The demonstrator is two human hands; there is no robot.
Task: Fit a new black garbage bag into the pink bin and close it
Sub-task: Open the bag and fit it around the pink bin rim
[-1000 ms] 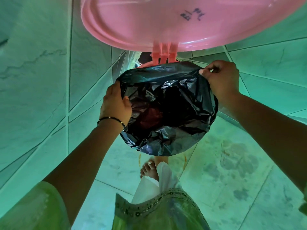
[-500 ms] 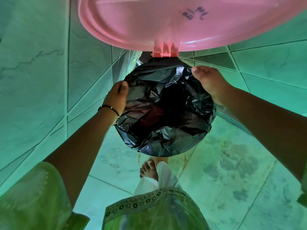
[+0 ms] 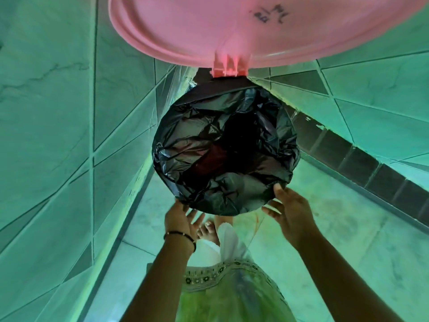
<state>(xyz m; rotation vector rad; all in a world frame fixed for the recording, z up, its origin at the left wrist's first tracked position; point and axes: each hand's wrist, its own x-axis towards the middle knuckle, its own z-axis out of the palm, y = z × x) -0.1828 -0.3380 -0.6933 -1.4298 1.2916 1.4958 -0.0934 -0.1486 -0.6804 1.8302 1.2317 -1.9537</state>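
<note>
The black garbage bag (image 3: 222,154) lines the round bin mouth, its edge folded over the rim all the way round, so the pink bin body is hidden. The pink lid (image 3: 185,31) stands raised at the top of view, joined by its hinge (image 3: 228,66) at the far rim. My left hand (image 3: 182,220) is at the near-left rim with fingers spread, fingertips touching the bag's edge. My right hand (image 3: 291,211) is at the near-right rim, fingers apart, thumb against the bag's fold. Neither hand grips anything.
The bin stands in a corner between tiled walls (image 3: 58,135) on the left and right. A dark tile skirting (image 3: 362,156) runs along the right wall. My bare foot (image 3: 207,231) and green garment (image 3: 232,293) are just below the bin on the tiled floor (image 3: 348,252).
Both hands have moved from the far sides of the rim round to its near edge and let go of the bag's edge. The bag now sits smoothly over the rim.
</note>
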